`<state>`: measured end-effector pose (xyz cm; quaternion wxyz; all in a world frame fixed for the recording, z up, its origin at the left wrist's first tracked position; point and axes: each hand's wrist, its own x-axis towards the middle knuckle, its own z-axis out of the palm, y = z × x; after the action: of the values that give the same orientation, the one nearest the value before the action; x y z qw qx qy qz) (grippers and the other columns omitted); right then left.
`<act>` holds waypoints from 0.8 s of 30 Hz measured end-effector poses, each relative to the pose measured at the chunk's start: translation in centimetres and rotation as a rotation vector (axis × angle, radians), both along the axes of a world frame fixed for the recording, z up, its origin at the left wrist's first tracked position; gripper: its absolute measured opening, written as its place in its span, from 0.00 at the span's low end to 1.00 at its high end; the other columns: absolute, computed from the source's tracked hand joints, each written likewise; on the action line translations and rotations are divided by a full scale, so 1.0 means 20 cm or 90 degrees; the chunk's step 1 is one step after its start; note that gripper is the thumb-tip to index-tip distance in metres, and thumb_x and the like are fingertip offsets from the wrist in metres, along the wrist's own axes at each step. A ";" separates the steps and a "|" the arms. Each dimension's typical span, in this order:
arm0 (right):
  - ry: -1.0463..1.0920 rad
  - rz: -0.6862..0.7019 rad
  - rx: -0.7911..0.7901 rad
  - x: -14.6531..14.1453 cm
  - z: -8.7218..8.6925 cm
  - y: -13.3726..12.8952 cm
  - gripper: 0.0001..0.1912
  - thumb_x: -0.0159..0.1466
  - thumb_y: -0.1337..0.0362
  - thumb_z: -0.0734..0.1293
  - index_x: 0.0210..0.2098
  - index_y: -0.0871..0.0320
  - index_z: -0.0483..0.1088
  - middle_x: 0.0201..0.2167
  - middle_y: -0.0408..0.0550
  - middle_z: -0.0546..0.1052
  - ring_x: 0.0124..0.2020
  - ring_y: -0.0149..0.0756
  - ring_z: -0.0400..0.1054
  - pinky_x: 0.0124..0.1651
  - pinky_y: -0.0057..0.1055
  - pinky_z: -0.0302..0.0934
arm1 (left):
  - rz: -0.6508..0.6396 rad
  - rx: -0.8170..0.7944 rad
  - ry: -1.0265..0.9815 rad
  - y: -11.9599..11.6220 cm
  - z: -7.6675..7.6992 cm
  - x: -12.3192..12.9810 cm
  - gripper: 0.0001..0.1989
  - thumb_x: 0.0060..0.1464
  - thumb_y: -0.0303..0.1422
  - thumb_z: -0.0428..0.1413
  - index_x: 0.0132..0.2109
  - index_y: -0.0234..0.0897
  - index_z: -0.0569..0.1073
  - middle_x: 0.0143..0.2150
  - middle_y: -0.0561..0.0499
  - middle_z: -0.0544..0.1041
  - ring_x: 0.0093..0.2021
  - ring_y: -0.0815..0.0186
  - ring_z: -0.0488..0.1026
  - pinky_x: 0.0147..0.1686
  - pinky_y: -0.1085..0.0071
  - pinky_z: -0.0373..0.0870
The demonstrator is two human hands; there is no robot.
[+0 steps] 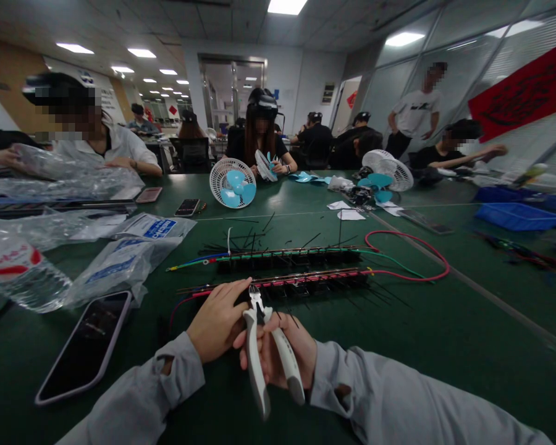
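Note:
Two long black strips with wires lie side by side on the green table: the far strip with green and blue wires, the near strip with a red wire. Black cable-tie tails stick out around both. My right hand is wrapped round white-and-grey cutting pliers, their handles spread and their jaws pointing at the near strip. Beside the jaws, my left hand rests against the left part of that strip, its fingers bent and close together. What its fingertips grip is hidden.
At the left are a phone, a water bottle and plastic bags. Across the table stand fans with blue blades, and people sit working. A red cable loop and blue trays are at the right.

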<state>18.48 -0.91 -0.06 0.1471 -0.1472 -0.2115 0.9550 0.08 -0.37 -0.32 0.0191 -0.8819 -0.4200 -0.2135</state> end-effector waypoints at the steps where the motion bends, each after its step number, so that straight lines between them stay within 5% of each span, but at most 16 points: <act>1: -0.005 0.000 0.000 0.00 0.00 0.00 0.26 0.53 0.59 0.54 0.43 0.71 0.66 0.29 0.57 0.75 0.21 0.31 0.63 0.26 0.27 0.52 | 0.004 0.004 -0.001 0.00 0.00 0.00 0.11 0.53 0.24 0.51 0.42 0.36 0.73 0.62 0.40 0.62 0.60 0.52 0.60 0.55 0.53 0.59; 12: -0.029 0.002 -0.004 0.00 0.00 0.00 0.24 0.52 0.58 0.55 0.40 0.69 0.67 0.25 0.55 0.74 0.23 0.33 0.65 0.29 0.28 0.54 | 0.010 0.008 -0.009 0.00 0.00 0.01 0.10 0.53 0.23 0.51 0.40 0.35 0.74 0.61 0.41 0.62 0.59 0.53 0.60 0.56 0.52 0.59; 18: -0.017 -0.029 0.000 -0.02 0.00 0.00 0.22 0.51 0.57 0.55 0.35 0.67 0.68 0.28 0.56 0.73 0.30 0.37 0.68 0.39 0.36 0.58 | 0.006 0.011 -0.009 0.00 0.00 0.01 0.11 0.52 0.23 0.50 0.41 0.36 0.73 0.61 0.41 0.62 0.59 0.53 0.60 0.56 0.52 0.59; 24: 0.021 0.032 -0.008 0.00 0.01 -0.01 0.22 0.50 0.55 0.56 0.35 0.66 0.67 0.34 0.58 0.74 0.34 0.42 0.69 0.45 0.44 0.56 | 0.011 0.010 0.003 0.01 -0.01 0.00 0.12 0.52 0.23 0.51 0.42 0.36 0.73 0.61 0.41 0.63 0.59 0.52 0.60 0.55 0.52 0.59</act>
<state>18.49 -1.15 0.16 0.1256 -0.1270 -0.2066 0.9620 0.15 -0.19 -0.50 0.0288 -0.8786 -0.4255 -0.2149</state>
